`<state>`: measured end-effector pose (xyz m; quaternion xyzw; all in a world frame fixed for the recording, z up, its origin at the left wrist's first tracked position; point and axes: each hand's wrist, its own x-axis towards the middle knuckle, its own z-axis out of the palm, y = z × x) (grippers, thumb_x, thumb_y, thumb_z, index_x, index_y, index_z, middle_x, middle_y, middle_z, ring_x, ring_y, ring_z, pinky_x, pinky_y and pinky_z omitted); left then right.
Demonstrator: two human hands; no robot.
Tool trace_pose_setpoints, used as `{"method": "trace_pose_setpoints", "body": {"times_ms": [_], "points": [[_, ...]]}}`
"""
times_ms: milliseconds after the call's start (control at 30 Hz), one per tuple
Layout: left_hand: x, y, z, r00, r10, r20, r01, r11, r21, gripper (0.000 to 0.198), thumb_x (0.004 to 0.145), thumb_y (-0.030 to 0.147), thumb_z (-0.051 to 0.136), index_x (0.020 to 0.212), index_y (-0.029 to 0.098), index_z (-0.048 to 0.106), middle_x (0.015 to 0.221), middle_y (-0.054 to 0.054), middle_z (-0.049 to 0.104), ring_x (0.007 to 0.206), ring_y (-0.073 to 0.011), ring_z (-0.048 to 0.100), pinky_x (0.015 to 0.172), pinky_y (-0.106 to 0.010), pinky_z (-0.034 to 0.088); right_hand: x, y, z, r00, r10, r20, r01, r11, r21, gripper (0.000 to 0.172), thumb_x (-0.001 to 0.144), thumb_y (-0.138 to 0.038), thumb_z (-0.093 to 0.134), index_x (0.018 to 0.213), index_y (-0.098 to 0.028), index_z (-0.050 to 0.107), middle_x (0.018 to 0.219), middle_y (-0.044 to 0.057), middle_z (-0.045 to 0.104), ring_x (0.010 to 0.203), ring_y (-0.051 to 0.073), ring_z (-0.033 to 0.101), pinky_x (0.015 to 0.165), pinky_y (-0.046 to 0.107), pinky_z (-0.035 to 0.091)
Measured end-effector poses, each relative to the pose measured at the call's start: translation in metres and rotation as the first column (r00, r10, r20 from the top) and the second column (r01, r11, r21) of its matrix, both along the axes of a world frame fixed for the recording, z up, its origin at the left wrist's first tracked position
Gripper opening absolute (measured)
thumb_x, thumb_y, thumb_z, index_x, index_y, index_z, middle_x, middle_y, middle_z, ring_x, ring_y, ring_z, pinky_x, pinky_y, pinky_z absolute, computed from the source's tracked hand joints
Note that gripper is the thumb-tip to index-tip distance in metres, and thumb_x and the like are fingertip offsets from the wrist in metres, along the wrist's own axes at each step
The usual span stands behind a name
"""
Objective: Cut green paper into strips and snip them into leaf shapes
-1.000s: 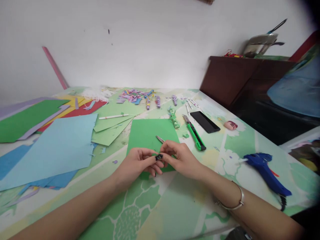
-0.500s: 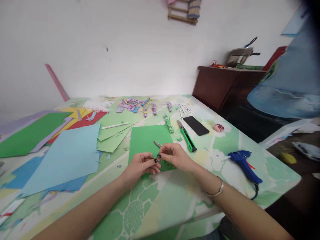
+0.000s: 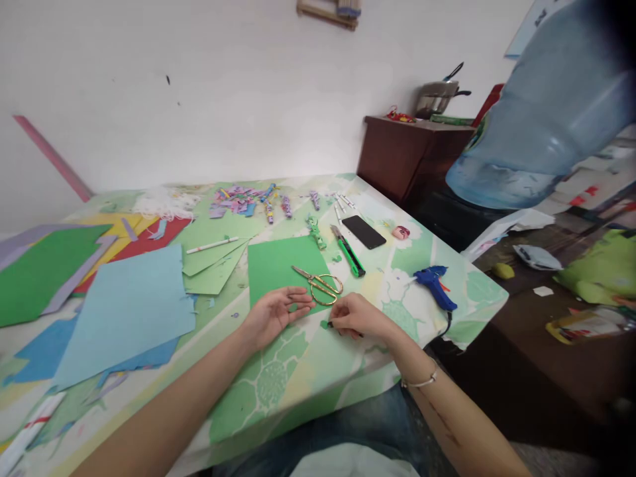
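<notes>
My left hand (image 3: 278, 313) lies palm up with its fingers stretched out, over the lower left edge of a green paper sheet (image 3: 271, 262). A small green patch shows among its fingers; I cannot tell whether it is a scrap or the sheet behind. My right hand (image 3: 356, 316) is closed in a pinch, just above the tablecloth, on a small green paper piece (image 3: 324, 324). Gold-handled scissors (image 3: 322, 286) rest on the green sheet between and beyond both hands, their blades pointing to the upper left.
A green utility knife (image 3: 350, 255), a black phone (image 3: 364, 232) and a blue glue gun (image 3: 436, 286) lie to the right. Light blue paper (image 3: 126, 305) and other coloured sheets cover the left side. Purple and pink scraps (image 3: 238, 199) are heaped at the back.
My hands have parted, and the right one has come down toward the tablecloth. The scissors, partly covered by my right hand before, now show fully. The view has turned to the right.
</notes>
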<state>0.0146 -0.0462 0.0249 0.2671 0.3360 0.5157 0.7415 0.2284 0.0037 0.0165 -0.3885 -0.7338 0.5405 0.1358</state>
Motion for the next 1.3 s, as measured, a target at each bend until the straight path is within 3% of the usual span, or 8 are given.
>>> {"method": "trace_pose_setpoints", "body": {"times_ms": [200,400,567,733,933,1033,1133,1300], "points": [[0.007,-0.002,0.01,0.987,-0.076,0.142,0.084,0.995,-0.047,0.05,0.086,0.042,0.042,0.102,-0.002,0.06,0.114,-0.029,0.059,0.115,-0.0338,0.052,0.103,-0.045,0.034,0.011,-0.016,0.002,0.983,-0.179,0.035,0.168,0.962,0.216,0.012,0.064,-0.014,0.063,0.075,-0.017,0.06,0.048,-0.006,0.057,0.036,0.008,0.048,0.04,0.018,0.036],[0.02,-0.021,0.027,0.948,-0.043,0.314,0.071,0.994,-0.08,0.052,0.089,0.043,0.037,0.11,-0.001,0.056,0.121,-0.026,0.055,0.122,-0.0305,0.045,0.105,-0.042,0.029,0.011,-0.037,0.017,0.913,-0.373,-0.164,0.406,0.809,0.425,0.012,0.078,-0.015,0.051,0.086,-0.017,0.059,0.073,0.003,0.063,0.058,0.013,0.055,0.055,0.025,0.044],[0.037,-0.039,0.029,0.939,0.016,0.344,0.028,0.992,-0.122,0.048,0.091,0.043,0.036,0.11,0.005,0.058,0.111,-0.019,0.06,0.102,-0.0228,0.056,0.09,-0.034,0.042,-0.009,-0.058,0.023,0.939,-0.195,-0.284,0.315,0.818,0.481,0.018,0.079,-0.014,0.057,0.094,-0.02,0.064,0.091,0.005,0.063,0.082,0.016,0.058,0.076,0.029,0.048],[0.046,-0.05,0.022,0.907,0.11,0.407,-0.026,0.978,-0.206,0.048,0.093,0.043,0.031,0.114,0.008,0.056,0.1,-0.014,0.061,0.085,-0.0164,0.057,0.076,-0.028,0.044,-0.02,-0.066,0.014,0.939,-0.081,-0.333,0.258,0.806,0.533,0.029,0.082,-0.008,0.053,0.105,-0.022,0.063,0.096,0.007,0.061,0.092,0.019,0.055,0.079,0.034,0.048],[0.044,-0.057,0.017,0.896,0.168,0.41,-0.065,0.965,-0.254,0.046,0.091,0.044,0.037,0.113,0.009,0.056,0.106,-0.015,0.06,0.092,-0.0178,0.057,0.081,-0.029,0.045,-0.023,-0.07,0.008,0.925,-0.074,-0.373,0.274,0.811,0.517,0.026,0.084,-0.01,0.053,0.102,-0.024,0.065,0.095,0.005,0.063,0.092,0.018,0.056,0.081,0.035,0.049],[0.045,-0.059,0.014,0.932,0.186,0.312,-0.117,0.967,-0.228,0.029,0.088,0.023,0.047,0.113,0.011,0.056,0.108,-0.012,0.062,0.096,-0.0166,0.058,0.08,-0.026,0.046,-0.025,-0.071,0.006,0.915,-0.106,-0.389,0.309,0.804,0.508,0.026,0.083,-0.011,0.055,0.103,-0.025,0.065,0.095,0.005,0.063,0.091,0.019,0.056,0.08,0.035,0.049],[0.047,-0.061,0.011,0.956,0.206,0.208,-0.164,0.966,-0.202,0.037,0.079,0.002,0.051,0.114,0.013,0.054,0.115,-0.011,0.061,0.106,-0.0176,0.056,0.088,-0.026,0.044,-0.026,-0.072,0.004,0.906,-0.121,-0.405,0.332,0.795,0.507,0.024,0.083,-0.01,0.055,0.099,-0.024,0.067,0.092,0.005,0.064,0.088,0.018,0.057,0.078,0.035,0.05],[0.049,-0.064,0.01,0.963,0.22,0.156,-0.184,0.959,-0.215,0.042,0.078,0.003,0.053,0.118,0.015,0.051,0.125,-0.013,0.057,0.117,-0.0216,0.051,0.094,-0.03,0.042,-0.028,-0.074,0.003,0.903,-0.153,-0.403,0.355,0.792,0.497,0.024,0.083,-0.009,0.054,0.094,-0.024,0.069,0.09,0.006,0.064,0.086,0.018,0.058,0.076,0.036,0.051]]}}
